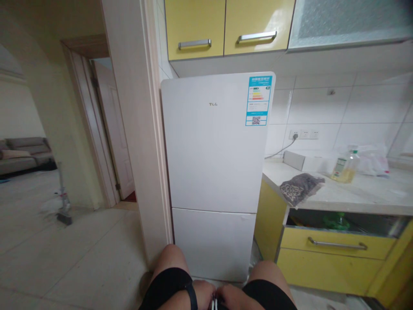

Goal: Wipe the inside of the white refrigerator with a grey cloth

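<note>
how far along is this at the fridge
Done: nothing shows as done; both doors of the fridge are shut. In hand: left hand and right hand meet low in front of it; whether they hold anything cannot be told. Left: the fridge is untouched, and the drawer stands open.

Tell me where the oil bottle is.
In the head view, the oil bottle stands on the right, on the countertop, between the dark patterned cloth and a plastic bag.

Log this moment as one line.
fridge: both doors shut | left hand: low before it, grip unclear | right hand: close beside left, grip unclear | drawer: pulled open | bottle: on counter
</note>
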Available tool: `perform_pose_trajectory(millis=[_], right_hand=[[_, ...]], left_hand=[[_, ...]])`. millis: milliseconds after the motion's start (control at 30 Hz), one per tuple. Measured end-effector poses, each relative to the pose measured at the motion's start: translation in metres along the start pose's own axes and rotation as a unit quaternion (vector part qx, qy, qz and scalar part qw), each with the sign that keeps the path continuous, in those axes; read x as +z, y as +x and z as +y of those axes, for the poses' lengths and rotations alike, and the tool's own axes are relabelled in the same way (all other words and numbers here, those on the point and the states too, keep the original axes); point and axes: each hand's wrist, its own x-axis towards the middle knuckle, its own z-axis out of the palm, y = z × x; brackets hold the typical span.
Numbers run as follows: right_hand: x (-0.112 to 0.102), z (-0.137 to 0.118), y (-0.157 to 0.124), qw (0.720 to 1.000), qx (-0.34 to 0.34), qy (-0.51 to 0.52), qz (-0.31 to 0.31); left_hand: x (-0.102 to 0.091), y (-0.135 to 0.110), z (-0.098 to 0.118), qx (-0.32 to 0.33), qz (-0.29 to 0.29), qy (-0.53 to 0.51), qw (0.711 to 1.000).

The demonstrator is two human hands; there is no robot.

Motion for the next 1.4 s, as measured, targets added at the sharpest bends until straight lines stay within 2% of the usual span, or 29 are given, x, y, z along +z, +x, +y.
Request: perform_pose_trajectory(millis=[267,567,900,1100,1400], right_hand=[[-0.001,0.006,-0.011,0.999,0.002,0.033,0.007],[0.003,-0.002,0.01,0.999,-0.023,0.03,-0.028],[0.005,-0.003,0.017,0.997,-0.032,0.024,-0.061],[0.003,0.004,0.008,0.998,-0.026,0.036,-0.043],[0.002,0.002,0.009,0.999,-0.007,0.025,-0.023]], left_hand=[[-0.001,0.0,0.001,-0.005,-0.005,0.0,1.0],[-0.003,-0.004,0.002,-0.005,0.004,0.004,1.0],[-0.006,-0.009,0.005,0.003,0.008,0.004,1.0],[-0.007,-0.01,0.007,-0.001,0.011,0.005,1.0],[-0.008,-0.011,0.006,0.004,0.006,-0.004,1.0]])
